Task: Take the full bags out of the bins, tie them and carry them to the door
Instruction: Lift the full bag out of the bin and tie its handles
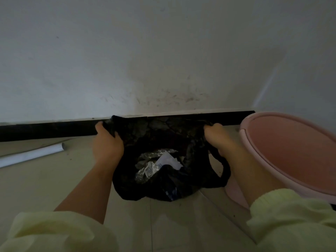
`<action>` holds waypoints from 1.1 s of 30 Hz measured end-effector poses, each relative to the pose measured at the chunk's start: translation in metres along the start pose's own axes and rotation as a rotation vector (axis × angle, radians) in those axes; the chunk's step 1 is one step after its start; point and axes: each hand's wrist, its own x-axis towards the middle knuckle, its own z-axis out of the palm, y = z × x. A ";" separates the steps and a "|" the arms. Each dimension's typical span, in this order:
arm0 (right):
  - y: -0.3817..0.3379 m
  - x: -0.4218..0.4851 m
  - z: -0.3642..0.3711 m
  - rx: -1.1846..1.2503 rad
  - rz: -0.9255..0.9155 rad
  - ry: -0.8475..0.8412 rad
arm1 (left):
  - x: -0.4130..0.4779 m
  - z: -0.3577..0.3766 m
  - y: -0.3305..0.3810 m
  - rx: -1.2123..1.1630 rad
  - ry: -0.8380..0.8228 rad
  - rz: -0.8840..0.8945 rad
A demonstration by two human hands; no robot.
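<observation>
A black rubbish bag [160, 186] sits on the tiled floor in front of the wall, its mouth stretched open. Crumpled foil and white paper [156, 164] show inside it. My left hand [107, 142] grips the bag's left top edge. My right hand [216, 137] grips the right top edge, and a loop handle of the bag hangs below that wrist. To the right stands a pink bin [283, 151], with no bag visible in it.
A grey-white wall with a black skirting board [45, 130] runs close behind the bag. A white tube [31, 154] lies on the floor at the left. Pale floor tiles [172, 224] stretch toward me between my yellow-green sleeves.
</observation>
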 end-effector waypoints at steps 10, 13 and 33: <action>-0.011 -0.023 -0.008 0.251 0.001 -0.441 | 0.011 -0.009 0.006 -0.444 -0.251 -0.345; -0.002 -0.024 -0.001 0.212 0.047 -0.599 | 0.003 -0.010 0.012 -0.352 -0.444 -0.439; -0.025 -0.031 -0.021 -0.456 -0.286 0.165 | 0.009 -0.019 0.025 -0.242 -0.333 -0.188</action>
